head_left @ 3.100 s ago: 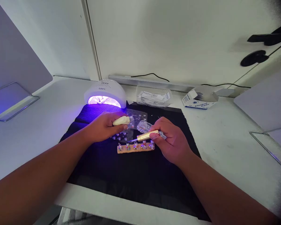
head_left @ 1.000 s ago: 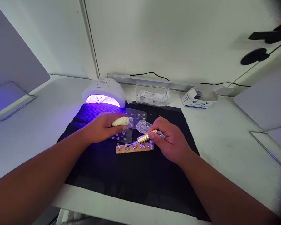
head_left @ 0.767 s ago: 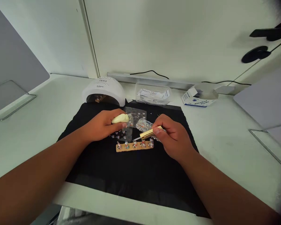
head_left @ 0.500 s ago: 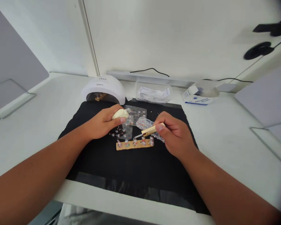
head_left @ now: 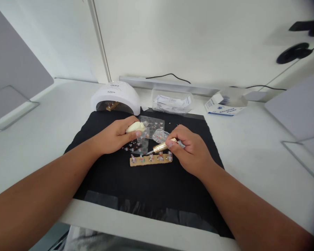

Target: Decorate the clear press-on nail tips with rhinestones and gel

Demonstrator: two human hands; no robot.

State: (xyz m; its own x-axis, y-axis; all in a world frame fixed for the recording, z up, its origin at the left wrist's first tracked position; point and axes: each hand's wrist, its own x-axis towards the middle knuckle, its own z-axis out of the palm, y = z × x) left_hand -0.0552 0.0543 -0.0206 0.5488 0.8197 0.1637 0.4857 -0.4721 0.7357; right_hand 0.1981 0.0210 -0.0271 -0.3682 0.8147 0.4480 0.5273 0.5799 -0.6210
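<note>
Nail tips (head_left: 151, 158), black mat (head_left: 146, 181), white wall (head_left: 185, 42)

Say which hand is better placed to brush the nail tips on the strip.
Probably the right hand: it holds the gold-handled brush, its tip near the strip; the left hand grips the cream bottle.

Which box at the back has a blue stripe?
The white cardboard box on the right, with blue along its bottom edge. The see-through tub shows no such stripe.
</note>
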